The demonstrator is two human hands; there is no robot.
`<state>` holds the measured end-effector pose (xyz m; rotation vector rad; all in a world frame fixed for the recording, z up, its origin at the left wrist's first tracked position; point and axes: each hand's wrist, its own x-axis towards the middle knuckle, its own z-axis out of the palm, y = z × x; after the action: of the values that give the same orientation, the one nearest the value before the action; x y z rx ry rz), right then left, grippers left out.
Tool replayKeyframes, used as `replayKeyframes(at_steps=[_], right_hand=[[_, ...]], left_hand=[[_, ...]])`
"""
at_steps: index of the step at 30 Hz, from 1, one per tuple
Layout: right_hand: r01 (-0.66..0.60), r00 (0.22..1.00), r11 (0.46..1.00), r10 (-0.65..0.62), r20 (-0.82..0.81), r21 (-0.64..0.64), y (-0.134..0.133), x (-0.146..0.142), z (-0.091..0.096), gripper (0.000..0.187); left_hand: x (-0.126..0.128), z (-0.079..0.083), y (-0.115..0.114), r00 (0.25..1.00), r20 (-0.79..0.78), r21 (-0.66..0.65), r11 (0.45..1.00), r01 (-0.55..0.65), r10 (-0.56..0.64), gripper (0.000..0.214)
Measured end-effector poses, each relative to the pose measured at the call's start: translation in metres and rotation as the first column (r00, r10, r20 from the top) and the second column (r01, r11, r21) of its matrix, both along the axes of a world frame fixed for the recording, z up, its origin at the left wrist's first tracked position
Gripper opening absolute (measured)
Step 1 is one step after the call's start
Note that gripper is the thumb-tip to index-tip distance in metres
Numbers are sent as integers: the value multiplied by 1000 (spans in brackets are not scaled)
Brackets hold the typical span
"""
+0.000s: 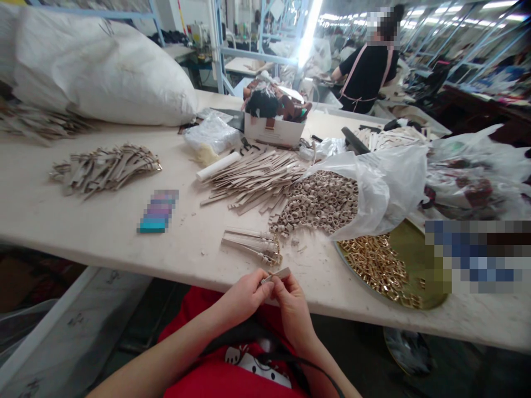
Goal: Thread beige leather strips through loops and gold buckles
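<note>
At the table's front edge, my left hand (pixel 248 293) and my right hand (pixel 293 304) are together, fingers closed on a short beige strap (pixel 282 273). The strap's lower part is hidden by my fingers, and whether a buckle is on it is too small to tell. Just beyond my hands lies a small bundle of straps (pixel 249 242) with gold-coloured metal ends. To its right, a heap of small beige loops (pixel 321 202) spills from a clear plastic bag (pixel 385 185). Gold-coloured buckles (pixel 373 265) fill the left side of a round tray (pixel 433 293).
Loose beige strips (pixel 257 177) are spread mid-table beside a white roll (pixel 218 166). A pile of buckled straps (pixel 110 168) lies left. Behind stand a white box (pixel 274 132) of scraps and a big white sack (pixel 99 69). A person (pixel 369 72) works farther back.
</note>
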<state>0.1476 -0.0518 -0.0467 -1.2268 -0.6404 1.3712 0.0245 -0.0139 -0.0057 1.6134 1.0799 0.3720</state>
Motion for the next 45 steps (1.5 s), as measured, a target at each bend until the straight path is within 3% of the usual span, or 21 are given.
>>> replayKeyframes(at_steps=[6, 11, 17, 20, 25, 28, 31, 33, 36, 38, 42, 45], right_hand=[[-66, 974, 998, 64, -216, -2, -9, -3, 3, 15], [-156, 887, 987, 118, -446, -49, -8, 2, 13, 17], [-199, 858, 977, 134, -496, -82, -7, -2, 20, 21], [-191, 895, 980, 152, -419, -53, -8, -4, 17, 17], [-95, 995, 995, 95, -15, -32, -3, 7, 4, 18], [-115, 993, 991, 117, 17, -70, 2, 13, -3, 23], [-112, 991, 991, 117, 64, -73, 3, 13, -3, 24], [-74, 962, 997, 73, 263, -6, 2, 12, 2, 24], [-55, 831, 991, -24, 556, 125, 1, 13, 13, 18], [-72, 824, 992, 1, 567, 102, 2, 15, 17, 15], [-160, 929, 987, 155, 337, -13, 10, 20, 19, 17], [-213, 937, 977, 195, 289, 33, 14, 22, 18, 19]], left_hand=[[-1, -7, -1, 997, 74, -82, 996, -23, 29, 25], [-3, -11, -4, 997, 68, -74, 997, -31, 36, 23], [-3, -14, -7, 993, 94, -167, 984, -54, 71, 22], [-1, -13, -6, 985, 116, -296, 951, -85, 124, 20], [2, -9, -3, 981, 155, -429, 902, -42, 119, 23], [5, -9, -1, 976, 172, -461, 886, -37, 130, 23], [8, -11, 0, 977, 140, -429, 899, -84, 159, 19], [10, -12, 0, 979, 97, -345, 929, -135, 178, 17], [9, -13, -1, 983, 51, -181, 970, -164, 176, 16], [7, -10, 0, 991, 49, -118, 986, -118, 125, 18], [3, -7, 7, 998, 64, -118, 993, -18, 26, 30], [4, -10, 16, 994, 90, -167, 985, -39, 55, 34]])
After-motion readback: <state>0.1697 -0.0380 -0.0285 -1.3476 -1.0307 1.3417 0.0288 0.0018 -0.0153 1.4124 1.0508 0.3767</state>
